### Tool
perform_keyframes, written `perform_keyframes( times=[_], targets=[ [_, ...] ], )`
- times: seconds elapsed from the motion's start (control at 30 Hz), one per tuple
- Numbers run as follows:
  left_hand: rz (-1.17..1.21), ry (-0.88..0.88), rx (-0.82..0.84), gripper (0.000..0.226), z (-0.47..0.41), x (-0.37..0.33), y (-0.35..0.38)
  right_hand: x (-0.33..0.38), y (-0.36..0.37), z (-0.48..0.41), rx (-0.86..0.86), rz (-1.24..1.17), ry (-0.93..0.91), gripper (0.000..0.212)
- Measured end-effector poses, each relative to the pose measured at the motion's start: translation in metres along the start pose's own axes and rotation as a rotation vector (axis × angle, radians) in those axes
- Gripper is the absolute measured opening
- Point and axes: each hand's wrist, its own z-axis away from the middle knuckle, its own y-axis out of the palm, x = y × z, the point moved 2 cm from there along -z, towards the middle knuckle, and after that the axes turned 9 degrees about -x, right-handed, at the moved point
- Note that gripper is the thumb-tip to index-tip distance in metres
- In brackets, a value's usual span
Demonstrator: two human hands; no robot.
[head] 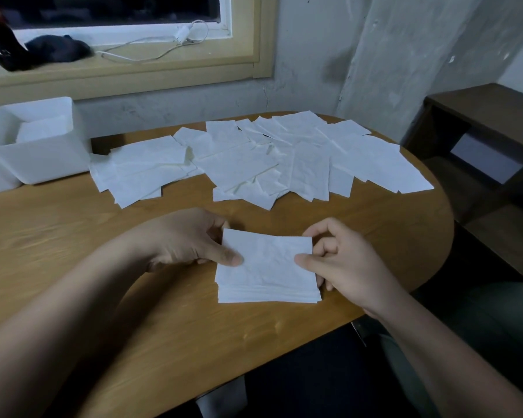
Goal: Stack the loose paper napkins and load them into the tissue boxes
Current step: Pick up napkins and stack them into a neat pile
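A squared-up stack of white napkins lies near the front of the wooden table. My left hand grips its left edge, thumb on top. My right hand pinches the right edge, thumb on top and fingers curled behind. Several loose white napkins lie spread and overlapping across the far half of the table. A white open-topped tissue box stands at the far left, with napkins inside it.
The rounded table edge curves in at the right and front. A dark wooden shelf unit stands to the right. Behind the table is a grey wall with a window sill holding a white cable and a dark object.
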Motion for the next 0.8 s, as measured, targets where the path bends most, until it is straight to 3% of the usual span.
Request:
perform_keyframes(
  times=[0.27,0.4,0.5,0.63,0.8],
  targets=[
    [-0.062,-0.019,-0.04,0.032,-0.005,0.0,0.002,-0.002,-0.003,-0.007,-0.001,0.151,-0.08,0.034],
    [0.01,-0.053,-0.031,0.037,-0.008,0.007,-0.001,-0.004,-0.014,-0.023,-0.126,0.311,-0.178,0.021],
    [0.034,-0.053,-0.161,0.041,-0.014,0.011,-0.004,-0.01,-0.023,-0.045,-0.23,0.473,-0.313,0.022],
    [0.018,0.022,-0.375,0.034,-0.02,0.014,-0.001,-0.02,-0.026,-0.074,-0.226,0.634,-0.449,0.037],
    [0.027,0.075,-0.501,0.024,-0.024,0.019,0.005,-0.025,-0.02,-0.086,-0.2,0.753,-0.437,0.046]
  ],
)
